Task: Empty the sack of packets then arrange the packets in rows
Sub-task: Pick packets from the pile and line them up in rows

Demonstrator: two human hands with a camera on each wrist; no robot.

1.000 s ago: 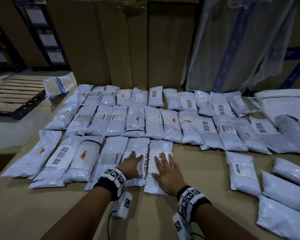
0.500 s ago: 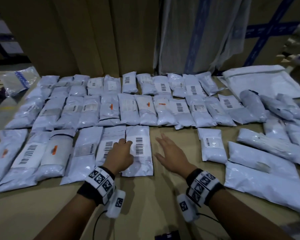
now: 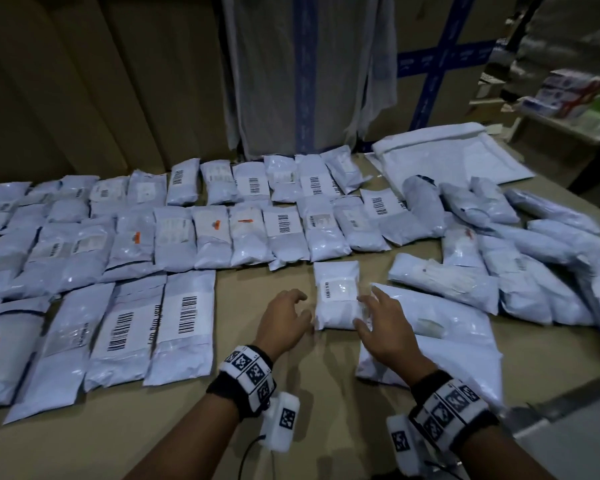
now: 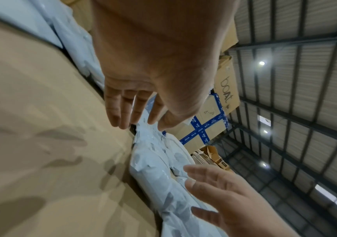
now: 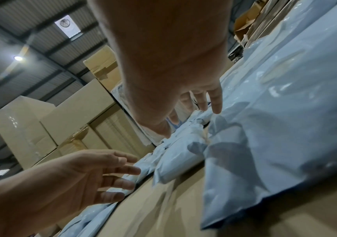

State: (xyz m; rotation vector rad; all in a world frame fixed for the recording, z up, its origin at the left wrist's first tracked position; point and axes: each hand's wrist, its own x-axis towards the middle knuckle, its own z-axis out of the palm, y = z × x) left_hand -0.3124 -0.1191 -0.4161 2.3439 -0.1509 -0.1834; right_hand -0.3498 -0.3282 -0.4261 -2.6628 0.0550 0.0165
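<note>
Your two hands are coming in on one small packet [image 3: 336, 294] that lies alone on the counter [image 3: 187, 427]. Your left hand [image 3: 284, 318] is wide, fingers spread, just beside the packet's left edge. Your right hand [image 3: 385, 327] is wide too, with its fingers at the packet's right edge. It looks like they touch it, but the blur makes that hard to tell. Neither hand holds anything yet.

To do this step well, I think you should take the packet by both long sides. Then move it left, across the bare gap, and lay it beside the last packet of the front row [image 3: 184, 323]. Turn it so it points the same way as the others, label up. Keep it flat and slide or lift it gently, since the bag looks soft and slippery.

Watch what lies close by. A big packet [image 3: 447, 341] sits just under your right hand and could move with it. The middle row [image 3: 222, 233] ends right behind the small packet, so do not push it back into that row.

More loose packets [image 3: 499, 268] lie in a heap to the right, some on top of each other. They are not in rows yet. A wide flat white bag [image 3: 447, 150] lies at the back right. It may be the sack, but I cannot tell. Tall boxes [image 3: 118, 81] stand behind the counter
</note>
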